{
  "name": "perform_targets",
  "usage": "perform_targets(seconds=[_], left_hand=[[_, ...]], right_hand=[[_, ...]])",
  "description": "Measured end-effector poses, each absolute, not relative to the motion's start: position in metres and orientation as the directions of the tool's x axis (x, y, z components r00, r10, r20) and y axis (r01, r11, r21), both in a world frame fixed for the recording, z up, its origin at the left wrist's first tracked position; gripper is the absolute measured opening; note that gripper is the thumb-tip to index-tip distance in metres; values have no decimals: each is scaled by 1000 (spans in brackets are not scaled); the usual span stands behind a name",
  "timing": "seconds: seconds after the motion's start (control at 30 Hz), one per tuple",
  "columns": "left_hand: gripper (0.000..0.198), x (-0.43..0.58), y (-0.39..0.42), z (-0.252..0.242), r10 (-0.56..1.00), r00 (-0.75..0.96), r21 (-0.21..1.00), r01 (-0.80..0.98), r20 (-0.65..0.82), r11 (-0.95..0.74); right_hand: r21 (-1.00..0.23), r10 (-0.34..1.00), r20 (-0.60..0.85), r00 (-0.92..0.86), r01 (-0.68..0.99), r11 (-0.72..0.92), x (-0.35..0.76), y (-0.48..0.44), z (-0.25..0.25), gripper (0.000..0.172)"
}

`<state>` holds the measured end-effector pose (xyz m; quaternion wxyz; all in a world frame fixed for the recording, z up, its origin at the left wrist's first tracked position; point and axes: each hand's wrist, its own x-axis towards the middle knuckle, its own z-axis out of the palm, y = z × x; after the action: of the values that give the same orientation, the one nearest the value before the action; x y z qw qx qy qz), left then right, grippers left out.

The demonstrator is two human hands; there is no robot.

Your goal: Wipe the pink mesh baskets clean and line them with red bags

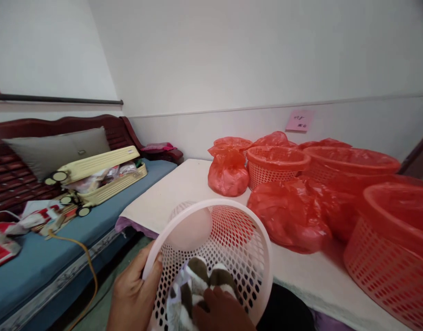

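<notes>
A pale pink perforated plastic basket [264, 257] is tilted on its side with its mouth facing me. My left hand [135, 287] grips its rim at the left, thumb over the edge and fingers behind. Inside the basket, a soft cloth [185, 292] in white with brown patches is bunched against the wall. My right hand [220, 309] reaches in and closes on that cloth; some of its fingers sink into the folds and are hidden.
On the white-covered table [187, 184] stand red-lined baskets [276, 158] [386, 248] and red plastic bags [294, 211]. A pink note [299, 120] is on the wall. To the left, a bench with blue cushions [97, 230] holds a partly open yellow suitcase [108, 184]; a yellow cord [90, 262] hangs down.
</notes>
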<state>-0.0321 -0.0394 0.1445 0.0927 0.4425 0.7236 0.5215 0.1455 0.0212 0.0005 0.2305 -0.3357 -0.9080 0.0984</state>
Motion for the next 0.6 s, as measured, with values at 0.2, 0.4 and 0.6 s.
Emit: perform_targets(seconds=[0.2, 0.4, 0.6], left_hand=[[43, -32, -34, 155, 764, -537, 797, 602, 357, 50], [39, -25, -27, 157, 760, -559, 812, 580, 332, 71], [47, -32, -41, 136, 698, -670, 901, 426, 253, 82]], right_hand=[[-182, 491, 664, -564, 515, 837, 135, 10, -13, 10], [-65, 406, 777, -481, 580, 812, 124, 7, -20, 9], [-283, 621, 540, -568, 573, 769, 87, 7, 9, 8]])
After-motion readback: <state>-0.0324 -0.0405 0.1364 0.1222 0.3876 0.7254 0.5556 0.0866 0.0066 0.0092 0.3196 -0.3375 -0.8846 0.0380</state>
